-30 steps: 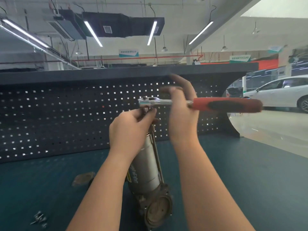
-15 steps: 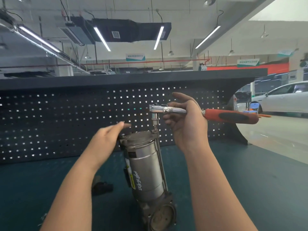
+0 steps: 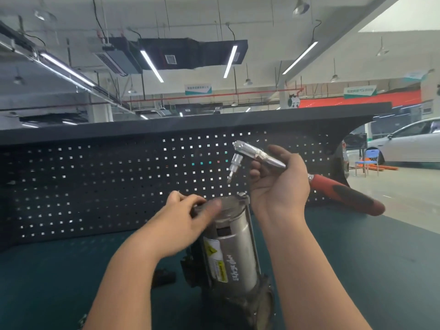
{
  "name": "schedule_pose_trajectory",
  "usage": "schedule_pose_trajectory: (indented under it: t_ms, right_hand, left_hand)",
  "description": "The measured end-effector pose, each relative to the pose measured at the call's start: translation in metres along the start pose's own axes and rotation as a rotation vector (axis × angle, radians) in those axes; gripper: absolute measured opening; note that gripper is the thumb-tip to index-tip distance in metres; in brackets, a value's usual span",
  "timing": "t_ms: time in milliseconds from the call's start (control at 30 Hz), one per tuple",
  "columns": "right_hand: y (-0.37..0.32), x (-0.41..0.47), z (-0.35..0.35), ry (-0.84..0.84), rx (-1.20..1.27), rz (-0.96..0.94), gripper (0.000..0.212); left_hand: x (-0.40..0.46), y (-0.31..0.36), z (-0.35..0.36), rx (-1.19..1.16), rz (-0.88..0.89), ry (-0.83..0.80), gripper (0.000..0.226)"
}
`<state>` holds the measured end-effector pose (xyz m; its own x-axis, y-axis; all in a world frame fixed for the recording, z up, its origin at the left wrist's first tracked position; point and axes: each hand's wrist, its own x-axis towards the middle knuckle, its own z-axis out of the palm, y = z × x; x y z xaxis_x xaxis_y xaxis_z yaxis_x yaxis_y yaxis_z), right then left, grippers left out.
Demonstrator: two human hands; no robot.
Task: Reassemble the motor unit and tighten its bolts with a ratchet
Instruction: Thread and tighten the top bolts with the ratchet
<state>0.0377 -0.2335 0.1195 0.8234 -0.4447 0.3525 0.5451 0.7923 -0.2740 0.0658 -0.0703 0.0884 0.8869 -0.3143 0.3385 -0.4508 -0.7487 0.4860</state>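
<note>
The motor unit, a silver cylinder with a yellow warning label, stands tilted on the dark green bench with its flanged end toward me. My left hand grips its upper end cap, thumb lying across the top. My right hand holds the ratchet by its chrome shaft; the red and black handle sticks out to the right. The ratchet head with its socket bit hangs in the air above and clear of the motor top. A long through bolt runs down the motor's right side.
A black perforated back panel rises behind the bench. A small dark part lies left of the motor, and small metal pieces sit at the bottom left edge. A white car and blue chair stand far right.
The ratchet has lifted off the motor's top bolt and tilted, handle end now lower. My left hand went from open beside the cap to gripping it.
</note>
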Motion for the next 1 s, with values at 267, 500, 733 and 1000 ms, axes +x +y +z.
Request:
schedule_pose_trajectory:
  t_ms: [267, 500, 733, 1000]
  right_hand:
    - [0.010, -0.001, -0.005, 0.073, -0.019, 0.105, 0.022]
    - [0.012, -0.007, 0.000, 0.025, -0.077, 0.046, 0.024]
    - [-0.011, 0.002, -0.007, 0.056, -0.044, -0.069, 0.027]
    - [0.010, 0.007, -0.017, 0.104, -0.152, -0.084, 0.019]
  left_hand:
    - [-0.029, -0.001, -0.043, 0.169, -0.062, -0.084, 0.077]
    - [-0.031, -0.003, -0.040, -0.104, 0.225, -0.340, 0.079]
    - [-0.002, 0.005, 0.006, -0.204, 0.158, 0.122, 0.054]
    - [0.002, 0.035, 0.034, -0.028, 0.206, 0.370, 0.022]
